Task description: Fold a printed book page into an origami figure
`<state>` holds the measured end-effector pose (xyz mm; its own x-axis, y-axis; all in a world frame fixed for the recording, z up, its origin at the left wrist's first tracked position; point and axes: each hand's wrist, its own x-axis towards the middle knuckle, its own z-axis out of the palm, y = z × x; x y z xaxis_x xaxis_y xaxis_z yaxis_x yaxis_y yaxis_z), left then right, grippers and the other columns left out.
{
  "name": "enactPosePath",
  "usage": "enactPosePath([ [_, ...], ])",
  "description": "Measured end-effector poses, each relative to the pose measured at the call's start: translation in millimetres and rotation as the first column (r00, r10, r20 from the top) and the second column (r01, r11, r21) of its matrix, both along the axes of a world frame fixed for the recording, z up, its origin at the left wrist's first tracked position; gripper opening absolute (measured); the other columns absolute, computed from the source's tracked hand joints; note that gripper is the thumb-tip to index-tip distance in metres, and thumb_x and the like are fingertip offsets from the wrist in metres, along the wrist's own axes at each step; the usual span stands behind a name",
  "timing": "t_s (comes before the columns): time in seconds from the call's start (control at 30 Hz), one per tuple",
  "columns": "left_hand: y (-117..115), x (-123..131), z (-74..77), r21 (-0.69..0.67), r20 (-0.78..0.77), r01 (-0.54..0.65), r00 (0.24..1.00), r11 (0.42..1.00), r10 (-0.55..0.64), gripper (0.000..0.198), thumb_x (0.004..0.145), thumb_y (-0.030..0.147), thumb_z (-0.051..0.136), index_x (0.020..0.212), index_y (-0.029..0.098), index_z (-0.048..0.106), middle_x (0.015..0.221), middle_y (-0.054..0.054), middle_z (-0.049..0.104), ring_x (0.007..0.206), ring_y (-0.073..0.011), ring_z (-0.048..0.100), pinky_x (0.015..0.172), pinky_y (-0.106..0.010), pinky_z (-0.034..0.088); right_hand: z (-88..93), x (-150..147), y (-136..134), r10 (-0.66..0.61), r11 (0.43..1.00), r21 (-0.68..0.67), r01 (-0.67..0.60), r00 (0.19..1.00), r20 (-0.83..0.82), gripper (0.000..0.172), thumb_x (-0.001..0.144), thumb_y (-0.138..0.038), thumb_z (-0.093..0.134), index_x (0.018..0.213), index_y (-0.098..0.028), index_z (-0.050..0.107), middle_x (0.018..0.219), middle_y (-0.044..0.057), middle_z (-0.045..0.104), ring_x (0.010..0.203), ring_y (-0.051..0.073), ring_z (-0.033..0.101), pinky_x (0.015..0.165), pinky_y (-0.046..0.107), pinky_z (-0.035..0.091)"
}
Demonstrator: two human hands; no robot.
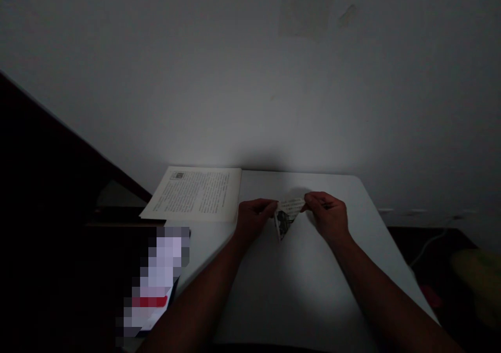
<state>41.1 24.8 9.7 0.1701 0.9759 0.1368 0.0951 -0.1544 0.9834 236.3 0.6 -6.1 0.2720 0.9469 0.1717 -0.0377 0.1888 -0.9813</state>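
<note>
A small piece of printed paper, folded into a downward-pointing triangle, is held above the white table. My left hand pinches its left corner and my right hand pinches its right corner. Both hands have their fingers closed on the paper. The room is dim.
An open book or booklet with printed text lies at the table's far left. A blurred-out flat object with a red stripe sits at the near left. Dark furniture fills the left side. A cable runs on the floor at right, below the pale wall.
</note>
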Motion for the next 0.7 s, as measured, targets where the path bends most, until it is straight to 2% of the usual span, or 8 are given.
enactPosePath([
  [0.1,0.4,0.1,0.4,-0.009,0.030,-0.020,0.999,1.000,0.020,0.018,0.073,0.030,0.065,0.079,0.016,0.074,0.072,-0.004,0.074,0.067,-0.0174,0.068,0.064,-0.026,0.055,-4.9,-1.4,1.5,0.086,0.996,-0.028,-0.089,0.993,-0.080,0.025,0.074,-0.039,0.070,0.088,-0.018,0.070,0.063,0.002,0.070,0.056,0.018,0.065,0.061,0.034,0.054],
  [0.2,0.4,0.4,0.3,-0.011,0.045,-0.027,0.999,1.000,0.027,0.018,0.073,0.030,0.065,0.078,0.016,0.074,0.073,-0.004,0.074,0.068,-0.0179,0.069,0.065,-0.027,0.056,-6.4,-2.7,1.3,0.158,0.986,-0.051,-0.161,0.986,-0.054,0.026,0.076,-0.042,0.067,0.075,-0.016,0.071,0.065,0.005,0.071,0.060,0.019,0.066,0.064,0.036,0.055],
  [0.33,0.0,0.5,-0.3,-0.004,0.028,-0.003,1.000,1.000,0.004,0.018,0.072,0.030,0.065,0.078,0.016,0.074,0.071,-0.004,0.073,0.065,-0.0174,0.068,0.062,-0.027,0.055,-5.0,-2.5,0.0,0.135,0.990,-0.030,-0.135,0.991,-0.013,0.030,0.076,-0.043,0.066,0.063,-0.016,0.070,0.065,0.006,0.070,0.061,0.020,0.065,0.066,0.037,0.054],
  [0.53,-0.9,1.0,0.5,-0.018,0.028,0.026,0.999,1.000,-0.025,0.018,0.072,0.031,0.065,0.075,0.016,0.075,0.063,-0.003,0.071,0.059,-0.0154,0.065,0.058,-0.025,0.052,-2.2,-1.8,-1.7,0.069,0.997,-0.018,-0.069,0.997,0.022,0.026,0.075,-0.040,0.068,0.060,-0.018,0.070,0.062,0.003,0.069,0.059,0.018,0.064,0.063,0.032,0.051],
  [0.7,0.4,0.8,0.3,-0.058,0.088,0.070,0.994,0.996,-0.064,0.018,0.070,0.031,0.067,0.072,0.014,0.074,0.058,-0.003,0.068,0.056,-0.0141,0.062,0.057,-0.025,0.051,-2.1,-1.4,-1.3,0.058,0.998,-0.009,-0.058,0.998,0.014,0.026,0.074,-0.038,0.069,0.058,-0.019,0.068,0.060,0.002,0.068,0.059,0.018,0.064,0.061,0.031,0.050],
])
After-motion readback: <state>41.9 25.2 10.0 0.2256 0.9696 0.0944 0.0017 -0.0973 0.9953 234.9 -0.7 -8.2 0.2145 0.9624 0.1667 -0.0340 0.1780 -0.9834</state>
